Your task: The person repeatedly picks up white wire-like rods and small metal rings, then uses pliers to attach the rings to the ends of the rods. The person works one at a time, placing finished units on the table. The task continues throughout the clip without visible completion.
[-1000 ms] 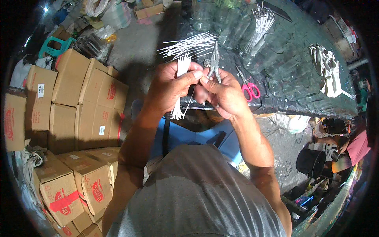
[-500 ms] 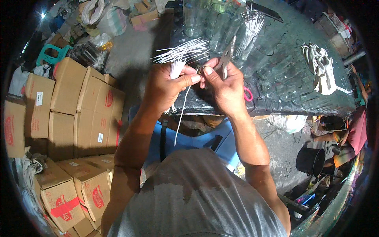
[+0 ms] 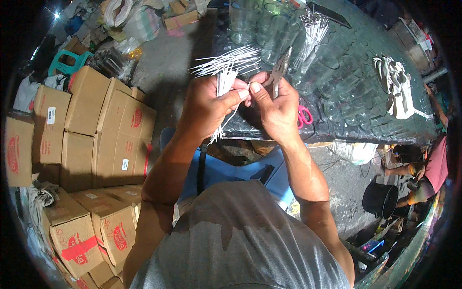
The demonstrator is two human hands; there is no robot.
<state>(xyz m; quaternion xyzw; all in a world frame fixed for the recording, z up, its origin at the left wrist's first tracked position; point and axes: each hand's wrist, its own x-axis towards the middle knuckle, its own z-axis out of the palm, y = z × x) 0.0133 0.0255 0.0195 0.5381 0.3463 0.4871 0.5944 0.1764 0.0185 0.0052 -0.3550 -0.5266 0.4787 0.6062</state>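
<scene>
My left hand (image 3: 208,107) is closed round a bundle of thin white wicks (image 3: 224,83), their lower ends sticking out beneath the palm. Its thumb and forefinger meet the fingertips of my right hand (image 3: 277,107) at the end of a single strand; the small piece pinched there is mostly hidden. Metal pliers (image 3: 280,71) are tucked in my right hand, jaws pointing up and away. Just beyond my left hand, more white wicks (image 3: 236,60) lie spread at the table's edge. Pink-handled scissors (image 3: 304,117) rest beside my right wrist.
Clear glasses (image 3: 276,24) crowd the dark plastic-covered table (image 3: 250,132). Another wick bunch (image 3: 313,36) lies among them, and a white cloth-like bundle (image 3: 395,89) is at the right. Cardboard boxes (image 3: 115,123) are stacked left. Another person's pink clothing (image 3: 437,164) and a black bucket (image 3: 380,198) appear right.
The loose strand that hung down below my hands has been drawn up, and only a short part shows by my left thumb. More of the scissors' handles now shows.
</scene>
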